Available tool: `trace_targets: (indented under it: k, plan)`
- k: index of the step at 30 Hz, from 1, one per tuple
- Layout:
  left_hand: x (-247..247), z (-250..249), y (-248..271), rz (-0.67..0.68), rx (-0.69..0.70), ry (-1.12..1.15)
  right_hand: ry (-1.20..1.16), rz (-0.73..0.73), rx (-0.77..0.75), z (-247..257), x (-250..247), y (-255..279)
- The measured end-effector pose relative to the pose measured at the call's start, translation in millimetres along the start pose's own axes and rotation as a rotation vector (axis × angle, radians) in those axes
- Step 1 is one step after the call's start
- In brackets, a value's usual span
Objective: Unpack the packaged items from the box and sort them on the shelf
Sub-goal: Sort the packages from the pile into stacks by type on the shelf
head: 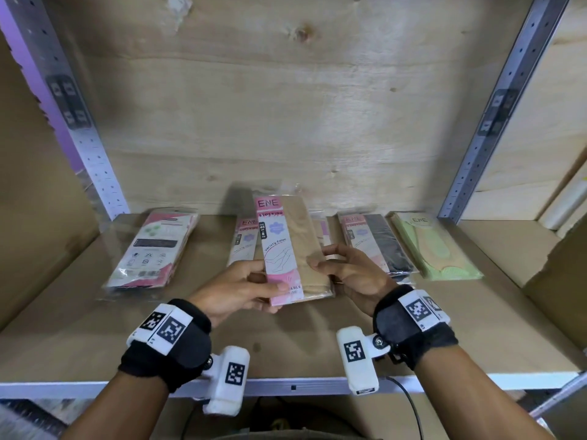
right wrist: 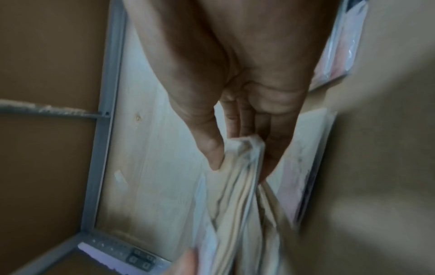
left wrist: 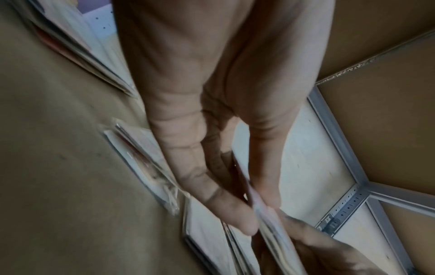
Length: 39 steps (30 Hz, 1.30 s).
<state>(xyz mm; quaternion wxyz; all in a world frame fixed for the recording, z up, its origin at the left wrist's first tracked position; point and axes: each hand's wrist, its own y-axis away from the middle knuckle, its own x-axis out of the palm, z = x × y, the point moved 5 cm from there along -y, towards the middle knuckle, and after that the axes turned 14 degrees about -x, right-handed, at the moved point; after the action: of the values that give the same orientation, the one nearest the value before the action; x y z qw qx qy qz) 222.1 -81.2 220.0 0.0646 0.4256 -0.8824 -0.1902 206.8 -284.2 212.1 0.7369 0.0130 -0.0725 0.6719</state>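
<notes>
A beige stocking pack (head: 290, 249) with a pink label is held up over the middle of the shelf (head: 79, 338). My left hand (head: 244, 289) pinches its lower left corner, thumb on the front. My right hand (head: 346, 271) pinches its right edge. The left wrist view shows the pack (left wrist: 273, 228) edge-on between thumb and fingers (left wrist: 226, 204). In the right wrist view the thumb (right wrist: 212, 148) and fingers squeeze the pack's crinkled plastic (right wrist: 237, 176). Under it lies a pile of like packs (head: 244, 239).
On the shelf lie a pack stack at the left (head: 149, 249), a black stocking pack (head: 378, 246) and a green sock pack (head: 435, 246) at the right. Cardboard walls (head: 559, 274) flank both sides. Metal uprights (head: 495, 122) stand at the back corners.
</notes>
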Motion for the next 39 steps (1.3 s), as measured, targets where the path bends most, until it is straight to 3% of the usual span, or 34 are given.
trace_targets:
  k: [3, 15, 23, 32, 39]
  plan:
    - [-5, 1, 0, -0.018, -0.015, -0.005, 0.132, 0.084, 0.061, -2, -4, 3]
    - [-27, 8, -3, -0.046, -0.055, 0.236, -0.032, 0.129, 0.072, 0, 5, 8]
    - [-68, 1, -3, -0.441, 0.000, 0.220, 0.229, 0.046, -0.022, 12, 35, -30]
    - [-95, 14, -19, -0.559, -0.091, 0.012, 0.670, 0.020, -0.008, -13, 58, -64]
    - [-103, 21, -22, -0.683, -0.143, -0.109, 0.659, 0.023, 0.061, -28, 68, -63]
